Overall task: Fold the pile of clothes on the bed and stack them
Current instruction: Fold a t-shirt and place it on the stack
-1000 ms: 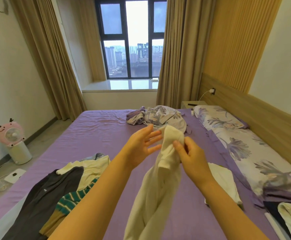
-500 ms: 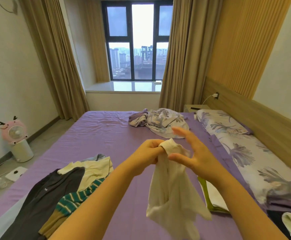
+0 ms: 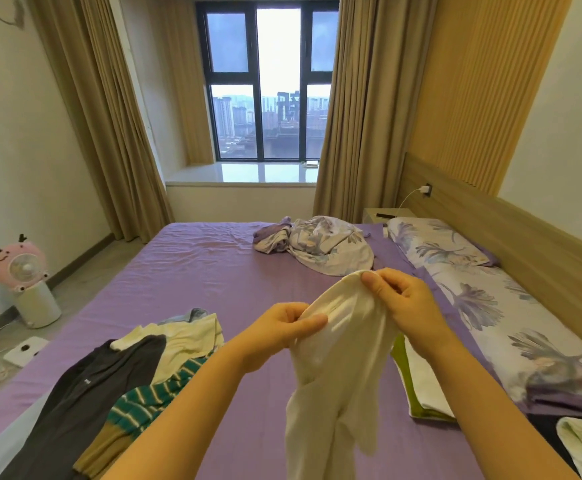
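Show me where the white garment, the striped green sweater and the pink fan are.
white garment point(image 3: 338, 358): head view, on its hanging middle.
striped green sweater point(image 3: 144, 401): head view, on the striped body.
pink fan point(image 3: 19, 266): head view, on its round grille.

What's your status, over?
Both hands, left and right, pinch the white garment, held above the bed. Unfolded pile waits left. Nothing in the way.

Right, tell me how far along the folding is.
Done: a small folded stack lies on the bed. In hand: the left hand and right hand pinch a white garment held up, unfolded. Left: the loose pile with dark and striped clothes.
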`<state>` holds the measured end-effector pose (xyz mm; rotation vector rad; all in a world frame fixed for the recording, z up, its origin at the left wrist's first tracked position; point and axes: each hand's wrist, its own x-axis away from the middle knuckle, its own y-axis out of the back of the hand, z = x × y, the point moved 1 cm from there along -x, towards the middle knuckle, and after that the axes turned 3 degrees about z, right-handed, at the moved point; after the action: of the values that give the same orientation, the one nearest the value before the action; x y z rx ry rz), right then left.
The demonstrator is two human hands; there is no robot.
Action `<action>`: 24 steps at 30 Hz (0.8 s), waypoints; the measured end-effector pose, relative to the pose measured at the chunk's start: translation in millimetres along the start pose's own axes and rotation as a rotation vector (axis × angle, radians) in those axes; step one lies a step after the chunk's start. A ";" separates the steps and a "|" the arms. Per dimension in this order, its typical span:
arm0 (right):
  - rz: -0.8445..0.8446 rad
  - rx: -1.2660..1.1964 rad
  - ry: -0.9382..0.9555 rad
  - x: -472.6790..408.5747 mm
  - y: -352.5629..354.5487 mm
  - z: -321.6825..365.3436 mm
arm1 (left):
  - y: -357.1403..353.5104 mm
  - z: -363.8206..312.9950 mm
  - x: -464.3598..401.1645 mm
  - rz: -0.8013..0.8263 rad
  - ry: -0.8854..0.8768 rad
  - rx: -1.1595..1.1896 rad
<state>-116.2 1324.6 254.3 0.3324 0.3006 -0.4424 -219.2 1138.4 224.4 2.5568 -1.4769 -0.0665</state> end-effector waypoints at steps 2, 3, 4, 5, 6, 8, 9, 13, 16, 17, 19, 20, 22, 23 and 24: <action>-0.109 -0.075 -0.060 -2.2 12.5 -5.8 | 12.3 10.4 10.2 0.012 0.065 -0.017; -0.146 -0.097 -0.077 -2.7 18.0 -8.6 | 18.0 14.0 14.4 -0.012 0.088 -0.042; -0.171 -0.106 -0.082 -3.1 22.3 -11.2 | 23.1 16.1 16.9 -0.046 0.101 -0.089; -0.187 -0.107 -0.081 -3.6 24.9 -14.1 | 27.3 17.4 17.5 -0.082 0.109 -0.162; -0.198 -0.098 -0.074 -3.9 26.5 -16.5 | 31.3 17.7 16.7 -0.116 0.110 -0.245; -0.219 -0.083 -0.061 -3.9 28.5 -20.1 | 38.9 15.4 13.4 -0.179 0.118 -0.419; -0.229 -0.115 -0.064 -5.0 29.9 -21.9 | 42.7 13.9 11.2 -0.201 0.131 -0.503; -0.228 -0.140 -0.087 -5.2 32.3 -21.5 | 45.4 8.4 6.8 -0.244 0.198 -0.626; -0.167 0.129 -0.044 -1.5 22.2 -16.6 | 30.6 -6.0 -1.0 -0.272 0.142 -0.321; -0.104 0.126 -0.030 1.5 14.4 -11.5 | 24.7 -13.9 -4.6 -0.298 0.131 -0.135; 0.066 0.040 0.003 8.7 -4.7 1.3 | 17.5 -28.7 -12.8 -0.312 0.110 0.186; 0.151 0.025 0.012 11.8 -14.5 6.6 | 15.5 -35.6 -16.7 -0.310 0.100 0.292; 0.258 0.098 0.043 16.6 -32.8 12.6 | 12.9 -46.5 -22.6 -0.318 0.103 0.459; 0.245 0.149 0.080 17.6 -39.7 13.4 | 12.0 -50.2 -23.8 -0.315 0.114 0.543; 0.196 0.184 0.132 16.5 -44.2 14.0 | 11.9 -52.4 -24.7 -0.301 0.119 0.637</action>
<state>-119.5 1275.7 250.2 0.5674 0.3532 -0.2553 -234.9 1161.2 276.7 3.1854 -1.1918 0.5967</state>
